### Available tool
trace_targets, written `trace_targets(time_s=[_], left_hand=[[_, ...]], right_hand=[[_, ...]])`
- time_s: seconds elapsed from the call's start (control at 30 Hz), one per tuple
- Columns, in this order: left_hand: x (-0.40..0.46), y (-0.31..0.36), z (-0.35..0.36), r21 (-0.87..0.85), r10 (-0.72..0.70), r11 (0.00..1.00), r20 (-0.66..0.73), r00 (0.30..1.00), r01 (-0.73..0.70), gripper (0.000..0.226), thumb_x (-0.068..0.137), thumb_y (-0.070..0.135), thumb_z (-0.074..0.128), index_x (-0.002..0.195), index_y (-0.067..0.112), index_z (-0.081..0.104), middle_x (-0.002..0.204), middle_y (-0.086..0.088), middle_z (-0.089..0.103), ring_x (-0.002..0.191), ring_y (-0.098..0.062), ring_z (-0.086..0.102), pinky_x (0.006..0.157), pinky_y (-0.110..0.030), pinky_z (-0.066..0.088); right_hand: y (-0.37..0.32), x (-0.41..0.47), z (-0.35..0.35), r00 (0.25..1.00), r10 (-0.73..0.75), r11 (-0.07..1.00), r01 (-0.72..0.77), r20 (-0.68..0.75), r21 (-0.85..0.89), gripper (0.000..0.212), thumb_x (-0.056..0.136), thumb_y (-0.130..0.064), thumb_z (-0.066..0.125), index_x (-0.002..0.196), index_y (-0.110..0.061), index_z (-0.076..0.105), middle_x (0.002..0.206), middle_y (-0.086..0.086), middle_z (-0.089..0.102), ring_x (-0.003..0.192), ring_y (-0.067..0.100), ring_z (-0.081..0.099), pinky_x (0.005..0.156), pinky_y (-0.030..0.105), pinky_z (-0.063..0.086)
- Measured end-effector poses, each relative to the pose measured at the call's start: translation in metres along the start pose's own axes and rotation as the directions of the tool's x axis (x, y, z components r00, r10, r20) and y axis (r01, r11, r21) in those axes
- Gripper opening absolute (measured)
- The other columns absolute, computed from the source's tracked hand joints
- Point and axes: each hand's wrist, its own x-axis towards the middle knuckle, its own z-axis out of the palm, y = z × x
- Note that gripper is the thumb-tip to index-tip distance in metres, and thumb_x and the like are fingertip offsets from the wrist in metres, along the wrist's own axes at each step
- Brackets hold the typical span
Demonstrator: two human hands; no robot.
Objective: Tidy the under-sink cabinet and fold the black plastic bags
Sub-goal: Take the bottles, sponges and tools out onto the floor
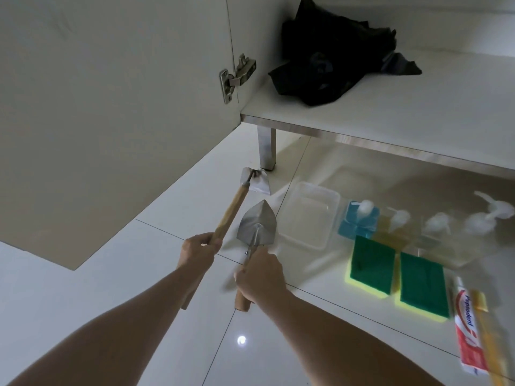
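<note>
Toothpaste tube (466, 325), marked "Pepsodent", floor right. Small hoe (245, 188) gripped by left hand (198, 249); trowel (256, 225) by right hand (260, 275). Black plastic bags (331, 54) heaped on cabinet shelf (390, 112). Blurred pump bottles (434, 224), apparently, behind two green sponges (398, 271).

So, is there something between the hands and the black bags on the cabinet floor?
Nothing visible blocks the way to the black plastic bags, but both hands are occupied: the left hand grips a hoe, and the right hand grips a trowel.
</note>
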Motion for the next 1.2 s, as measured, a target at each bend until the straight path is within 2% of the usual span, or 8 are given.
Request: trace_targets(time_s=[0.27,0.5,0.6,0.7,0.8,0.9,0.97,1.2], left_hand=[[0.007,0.002,0.011,0.012,0.035,0.999,0.054,0.998,-0.035,0.009,0.092,0.021,0.061,0.093,0.02,0.07,0.084,0.0,0.06,0.064,-0.01,0.049,0.057,-0.021,0.039],[0.01,0.003,0.027,-0.045,0.023,0.999,0.104,0.994,-0.019,0.012,0.092,0.015,0.061,0.095,0.022,0.071,0.085,0.009,0.064,0.074,-0.004,0.056,0.063,-0.017,0.042],[0.011,0.007,0.026,-0.016,0.008,1.0,0.112,0.994,-0.006,0.01,0.089,0.018,0.065,0.097,0.022,0.071,0.087,0.004,0.066,0.077,-0.015,0.059,0.07,-0.025,0.046],[0.013,0.019,0.022,0.087,-0.013,0.996,0.054,0.998,0.008,0.033,0.084,0.029,0.071,0.115,0.018,0.066,0.097,0.001,0.065,0.092,-0.02,0.061,0.082,-0.03,0.047],[0.009,0.055,0.019,0.207,0.124,0.971,-0.008,0.992,-0.12,0.039,0.081,0.033,0.071,0.116,0.017,0.067,0.11,-0.001,0.064,0.103,-0.019,0.058,0.091,-0.031,0.045],[0.003,0.115,0.024,0.179,0.229,0.953,0.097,0.969,-0.244,0.017,0.08,0.024,0.072,0.094,0.013,0.073,0.096,-0.004,0.068,0.092,-0.023,0.061,0.08,-0.03,0.047],[-0.003,0.162,0.031,0.159,0.292,0.931,0.22,0.931,-0.33,0.012,0.08,0.021,0.073,0.081,0.009,0.073,0.081,-0.005,0.068,0.079,-0.025,0.061,0.069,-0.028,0.047],[-0.035,0.31,0.072,0.252,0.325,0.814,0.549,0.77,-0.523,0.033,0.088,0.028,0.067,0.11,0.003,0.069,0.105,-0.013,0.07,0.09,-0.025,0.065,0.087,-0.038,0.055]], right_hand=[[0.003,0.025,0.005,0.981,0.189,0.973,-0.18,-0.049,0.141,0.04,0.085,-0.021,0.068,0.117,-0.01,0.047,0.121,0.009,0.06,0.115,0.026,0.061,0.092,0.03,0.051],[0.009,0.036,-0.005,0.982,0.182,0.979,-0.176,-0.055,0.105,0.054,0.084,-0.04,0.073,0.122,-0.01,0.048,0.121,0.008,0.06,0.113,0.026,0.061,0.094,0.032,0.049],[0.01,0.035,-0.014,0.989,0.143,0.988,-0.141,-0.042,0.056,0.047,0.087,-0.042,0.069,0.118,-0.009,0.056,0.118,0.008,0.063,0.11,0.025,0.063,0.092,0.03,0.051],[0.007,0.028,-0.037,0.996,0.09,0.996,-0.09,0.023,0.006,0.027,0.088,-0.03,0.063,0.104,-0.008,0.061,0.104,0.01,0.069,0.093,0.028,0.071,0.084,0.031,0.057],[0.0,0.021,-0.083,0.986,0.073,0.997,-0.07,0.153,-0.029,0.018,0.09,-0.022,0.055,0.1,-0.007,0.058,0.079,0.011,0.075,0.064,0.025,0.074,0.072,0.03,0.061],[-0.008,0.016,-0.145,0.984,0.062,0.998,-0.066,0.168,0.022,0.028,0.09,-0.024,0.065,0.109,-0.006,0.054,0.076,0.014,0.071,0.055,0.023,0.071,0.059,0.031,0.061],[-0.009,0.015,-0.187,0.989,0.052,0.995,-0.062,0.135,0.073,0.03,0.088,-0.019,0.069,0.105,0.001,0.054,0.087,0.02,0.069,0.068,0.028,0.072,0.061,0.039,0.062],[0.006,0.01,-0.318,0.987,0.125,0.989,-0.133,0.105,0.07,0.043,0.092,-0.023,0.068,0.124,0.001,0.053,0.111,0.016,0.06,0.086,0.026,0.066,0.058,0.033,0.058]])
